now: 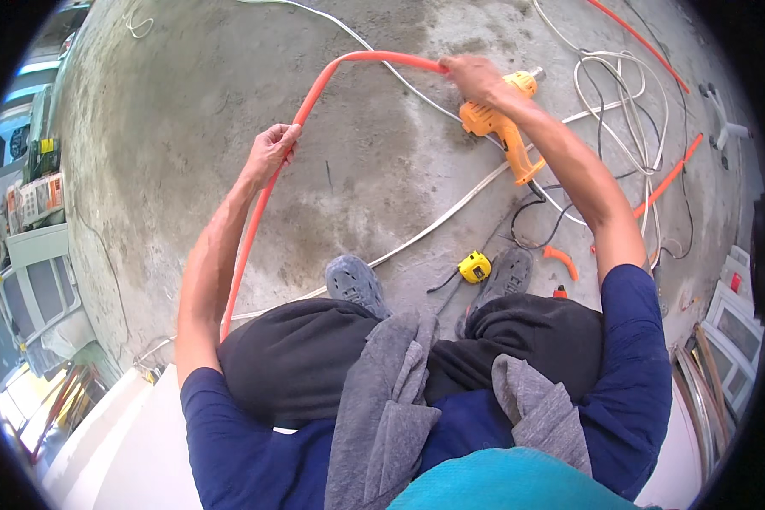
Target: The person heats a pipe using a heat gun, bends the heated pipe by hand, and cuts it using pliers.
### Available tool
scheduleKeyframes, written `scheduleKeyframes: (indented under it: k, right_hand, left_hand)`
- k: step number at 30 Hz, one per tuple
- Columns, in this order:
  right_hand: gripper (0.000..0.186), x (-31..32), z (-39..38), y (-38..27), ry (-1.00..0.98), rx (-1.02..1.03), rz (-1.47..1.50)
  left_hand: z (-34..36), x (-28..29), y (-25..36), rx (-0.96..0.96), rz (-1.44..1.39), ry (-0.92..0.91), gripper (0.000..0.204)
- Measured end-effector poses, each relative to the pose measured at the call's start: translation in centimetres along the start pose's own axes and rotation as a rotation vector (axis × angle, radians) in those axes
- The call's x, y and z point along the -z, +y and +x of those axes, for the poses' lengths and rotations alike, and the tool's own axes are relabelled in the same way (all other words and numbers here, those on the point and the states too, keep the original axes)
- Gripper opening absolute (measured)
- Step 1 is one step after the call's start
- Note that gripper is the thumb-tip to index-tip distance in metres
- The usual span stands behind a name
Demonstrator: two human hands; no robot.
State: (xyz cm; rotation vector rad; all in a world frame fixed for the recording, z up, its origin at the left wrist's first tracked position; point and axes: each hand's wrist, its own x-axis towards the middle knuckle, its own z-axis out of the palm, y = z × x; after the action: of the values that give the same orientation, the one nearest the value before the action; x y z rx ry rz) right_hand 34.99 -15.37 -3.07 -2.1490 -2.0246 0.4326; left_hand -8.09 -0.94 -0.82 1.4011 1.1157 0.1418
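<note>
An orange plastic pipe (318,81) arches up in front of me, bent in a curve. My left hand (273,149) is closed around it partway along, with the thumb laid along the pipe. My right hand (476,80) is closed on its far end, slightly blurred. From my left hand the pipe runs down beside my left leg, where its lower end is hidden. A yellow heat gun (499,127) lies on the concrete just under my right wrist, partly covered by the forearm. Its dark cord (531,197) trails off from the handle.
A yellow tape measure (474,267) and a short curved orange pipe piece (561,262) lie near my right foot. White cable (646,127) loops in a tangle at right, beside another orange pipe (669,180). A grey chair-like frame (38,255) stands at left.
</note>
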Motion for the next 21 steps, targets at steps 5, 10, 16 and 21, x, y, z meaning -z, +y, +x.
scheduleKeyframes:
  k: [5, 10, 16, 21]
  right_hand:
    - [0.027, 8.6, 1.3, 4.0, 0.434, 0.205, -0.131]
    - [0.031, 11.2, 0.5, 4.5, 0.103, 0.053, -0.099]
    - [0.030, 8.4, 0.1, 6.2, 0.247, 0.108, -0.063]
    - [0.032, 6.1, 0.2, 6.3, 0.178, 0.121, -0.005]
  left_hand:
    - [-1.7, -0.7, 1.7, -0.055, 0.092, -0.163, 0.041]
    - [-3.0, -2.2, 2.4, -0.056, 0.053, -0.189, 0.041]
    - [-3.6, -3.1, 2.7, -0.040, 0.069, -0.220, 0.041]
    - [-4.2, -3.0, 1.9, -0.031, 0.099, -0.195, 0.034]
